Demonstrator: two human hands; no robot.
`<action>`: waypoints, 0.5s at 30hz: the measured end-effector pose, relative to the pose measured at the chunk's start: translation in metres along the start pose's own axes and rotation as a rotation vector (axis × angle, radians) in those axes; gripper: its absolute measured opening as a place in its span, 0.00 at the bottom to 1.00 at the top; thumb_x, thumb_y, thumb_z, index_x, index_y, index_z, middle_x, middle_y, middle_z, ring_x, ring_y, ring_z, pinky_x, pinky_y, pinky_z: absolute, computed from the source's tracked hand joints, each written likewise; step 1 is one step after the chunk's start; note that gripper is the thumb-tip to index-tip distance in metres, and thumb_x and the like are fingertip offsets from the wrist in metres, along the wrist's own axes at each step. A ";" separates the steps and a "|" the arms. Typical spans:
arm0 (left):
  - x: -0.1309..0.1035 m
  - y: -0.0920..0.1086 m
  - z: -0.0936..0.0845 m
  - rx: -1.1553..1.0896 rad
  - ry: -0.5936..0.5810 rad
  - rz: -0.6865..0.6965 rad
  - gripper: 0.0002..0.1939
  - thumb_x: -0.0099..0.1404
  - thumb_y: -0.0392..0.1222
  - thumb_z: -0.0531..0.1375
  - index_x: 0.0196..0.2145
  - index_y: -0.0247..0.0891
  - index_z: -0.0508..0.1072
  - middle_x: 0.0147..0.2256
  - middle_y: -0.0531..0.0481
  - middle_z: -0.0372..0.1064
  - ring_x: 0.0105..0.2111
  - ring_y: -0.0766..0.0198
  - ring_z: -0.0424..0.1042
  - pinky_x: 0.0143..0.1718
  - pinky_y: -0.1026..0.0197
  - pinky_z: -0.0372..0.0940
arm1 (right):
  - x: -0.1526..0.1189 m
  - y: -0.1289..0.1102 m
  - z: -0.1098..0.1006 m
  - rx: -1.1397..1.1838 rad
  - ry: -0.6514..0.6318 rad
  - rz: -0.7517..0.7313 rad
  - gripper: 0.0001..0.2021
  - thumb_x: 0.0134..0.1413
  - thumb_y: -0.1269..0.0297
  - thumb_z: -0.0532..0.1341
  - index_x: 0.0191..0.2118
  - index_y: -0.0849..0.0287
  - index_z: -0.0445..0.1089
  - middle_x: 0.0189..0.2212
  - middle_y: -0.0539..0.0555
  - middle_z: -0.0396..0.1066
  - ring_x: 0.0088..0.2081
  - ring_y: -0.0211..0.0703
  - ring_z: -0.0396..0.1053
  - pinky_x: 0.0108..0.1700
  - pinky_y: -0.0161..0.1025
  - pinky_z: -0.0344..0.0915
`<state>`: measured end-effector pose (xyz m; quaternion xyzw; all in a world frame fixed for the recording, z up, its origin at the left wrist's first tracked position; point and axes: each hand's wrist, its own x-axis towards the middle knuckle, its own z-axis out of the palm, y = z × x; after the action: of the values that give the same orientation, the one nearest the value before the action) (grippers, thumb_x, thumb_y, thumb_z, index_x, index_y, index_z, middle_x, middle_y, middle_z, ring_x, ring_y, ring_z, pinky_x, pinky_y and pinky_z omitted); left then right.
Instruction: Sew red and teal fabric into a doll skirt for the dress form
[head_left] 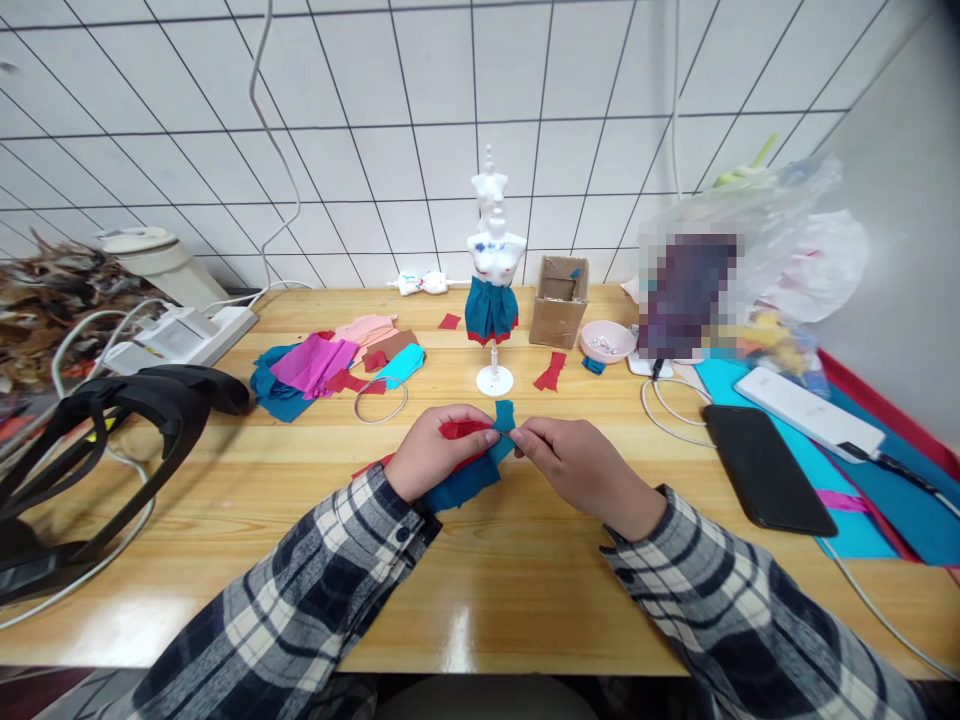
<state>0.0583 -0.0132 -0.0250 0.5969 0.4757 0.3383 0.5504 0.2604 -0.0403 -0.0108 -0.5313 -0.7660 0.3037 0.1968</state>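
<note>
My left hand (442,450) is closed on a red piece (461,428) of thin, crepe-like material, pinched between thumb and fingers. My right hand (577,465) is closed in a pinch, its fingertips almost touching my left thumb. Something thin spans the two pinches, too small to name. A narrow teal strip (505,412) stands up just behind the fingertips. Below my left hand lies a wider teal piece (465,487), partly hidden by the hand, with red material at its left. Beyond the hands, a small white dress form (497,255) wears a teal skirt (491,310) with a red hem.
Coloured scraps (315,365) and a ring (380,400) lie left of the form. A cardboard box (559,305), pink bowl (607,342) and red scrap (551,371) stand right. A black phone (769,468) lies far right; a black headset (112,450) sits left.
</note>
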 end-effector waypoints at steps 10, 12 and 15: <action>0.000 0.001 0.000 0.025 -0.015 0.008 0.13 0.53 0.49 0.69 0.29 0.36 0.77 0.29 0.50 0.76 0.30 0.62 0.72 0.36 0.60 0.66 | 0.001 0.000 0.000 -0.030 -0.010 0.023 0.21 0.67 0.51 0.48 0.31 0.56 0.71 0.28 0.50 0.75 0.31 0.40 0.70 0.33 0.36 0.56; 0.000 0.001 -0.001 0.010 -0.017 0.007 0.13 0.52 0.49 0.69 0.29 0.36 0.77 0.29 0.50 0.76 0.30 0.62 0.72 0.36 0.60 0.66 | 0.001 0.001 0.001 -0.023 -0.013 0.018 0.21 0.67 0.51 0.48 0.31 0.56 0.71 0.28 0.50 0.75 0.32 0.40 0.70 0.33 0.36 0.56; 0.000 -0.001 -0.001 -0.007 -0.023 0.007 0.14 0.52 0.48 0.69 0.30 0.35 0.77 0.30 0.49 0.76 0.31 0.62 0.72 0.37 0.61 0.66 | 0.001 0.001 0.002 -0.013 -0.020 -0.002 0.21 0.68 0.52 0.48 0.32 0.56 0.71 0.29 0.50 0.75 0.32 0.40 0.70 0.34 0.36 0.56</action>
<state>0.0575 -0.0127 -0.0257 0.6003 0.4663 0.3351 0.5567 0.2599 -0.0397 -0.0127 -0.5287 -0.7705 0.3038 0.1858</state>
